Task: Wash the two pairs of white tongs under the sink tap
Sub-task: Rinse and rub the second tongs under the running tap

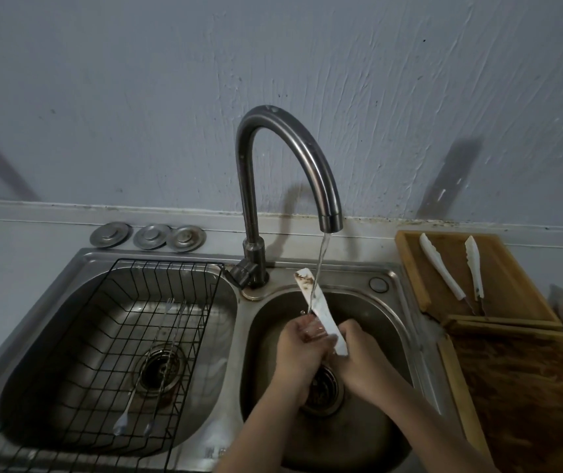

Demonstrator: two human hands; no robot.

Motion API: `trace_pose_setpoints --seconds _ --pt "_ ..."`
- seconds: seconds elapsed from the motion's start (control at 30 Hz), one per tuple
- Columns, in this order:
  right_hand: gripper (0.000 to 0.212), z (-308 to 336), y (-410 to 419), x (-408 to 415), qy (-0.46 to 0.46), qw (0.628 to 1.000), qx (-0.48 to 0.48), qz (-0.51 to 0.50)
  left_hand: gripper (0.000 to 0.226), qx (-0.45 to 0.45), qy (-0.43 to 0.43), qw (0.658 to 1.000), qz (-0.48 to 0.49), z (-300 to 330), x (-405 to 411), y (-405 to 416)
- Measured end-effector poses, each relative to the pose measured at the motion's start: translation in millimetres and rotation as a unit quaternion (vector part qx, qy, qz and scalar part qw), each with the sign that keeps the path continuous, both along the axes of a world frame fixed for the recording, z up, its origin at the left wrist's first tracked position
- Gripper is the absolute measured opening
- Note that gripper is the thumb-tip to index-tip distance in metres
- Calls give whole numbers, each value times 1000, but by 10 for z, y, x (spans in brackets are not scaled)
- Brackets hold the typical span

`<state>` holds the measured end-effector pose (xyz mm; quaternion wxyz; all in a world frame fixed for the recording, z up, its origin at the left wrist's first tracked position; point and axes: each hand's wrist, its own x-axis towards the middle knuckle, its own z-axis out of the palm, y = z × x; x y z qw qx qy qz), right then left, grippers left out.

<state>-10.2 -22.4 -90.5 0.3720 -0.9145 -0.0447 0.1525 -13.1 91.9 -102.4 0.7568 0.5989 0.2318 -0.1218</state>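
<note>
Running from the curved tap [285,172], a thin stream of water [319,268] falls onto one pair of white tongs [321,308] held over the right basin [385,322] of the double sink, straight below the tap's spout. That pair tilts up and away from the person, its stained tip reaching toward the base of the tap, its lower end buried between the two hands. Left hand [302,349] is curled around the lower part of the tongs, fingers wrapped over it where the water lands; right hand [358,349] is closed on the same pair from the other side, thumb pressed against the white blade. Both forearms cross above the right basin's drain. To the right of the tap, well apart from the hands, the second pair of white tongs [457,268] lies spread open on a wooden tray [512,268] on the counter, with brown marks near its handle end. Nearer the person than that tray sits a stained wooden board [529,387]. Left of the tap, the other basin carries a black wire rack [109,336] with thin metal utensils [157,353] lying in it, and three round metal stoppers [148,235] rest on the ledge behind that basin.
</note>
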Motion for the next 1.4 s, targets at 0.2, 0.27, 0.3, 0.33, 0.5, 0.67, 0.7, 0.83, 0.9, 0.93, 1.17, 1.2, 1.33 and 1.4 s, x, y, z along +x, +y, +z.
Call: trace_pose_setpoints --seconds 0.2,0.27,0.3,0.33,0.5,0.67,0.7,0.83,0.9,0.93,1.17,1.2,1.33,1.4 --pt "15 54 -8 -80 -21 999 40 23 16 -56 18 998 37 -58 98 181" --pt "14 51 -4 -93 -31 999 40 12 23 -83 42 993 76 -56 163 168" --pt "13 52 -4 -93 -36 998 41 7 26 -86 51 991 89 -60 183 139" --pt "11 49 -6 -87 -38 998 44 0 25 -81 52 991 88 -72 190 97" --pt "14 50 -89 -62 1 997 75 -24 28 -55 44 997 -41 -79 100 -14" --pt "12 17 -107 -74 -18 999 48 3 29 -126 41 990 51 -129 149 170" --pt "12 13 -99 -77 -22 999 42 7 26 -139 44 986 82 -159 160 177" --pt "14 11 -129 -135 -33 999 29 29 23 -203 68 961 177 -173 225 221" --pt "17 9 -174 -164 -34 999 29 32 28 -234 82 945 214 -168 287 254" --pt "18 3 -200 -176 -29 999 25 30 29 -229 94 944 219 -170 296 258" --pt "5 -7 -474 -190 36 999 20 15 43 -97 114 987 53 -155 296 242" --pt "5 8 -492 -193 33 999 24 18 40 -95 118 986 68 -140 328 258" --pt "3 21 -486 -173 27 999 37 10 30 -119 95 983 101 -82 382 256" --pt "3 5 -507 -152 39 998 40 -8 24 -78 72 994 38 -97 335 203"
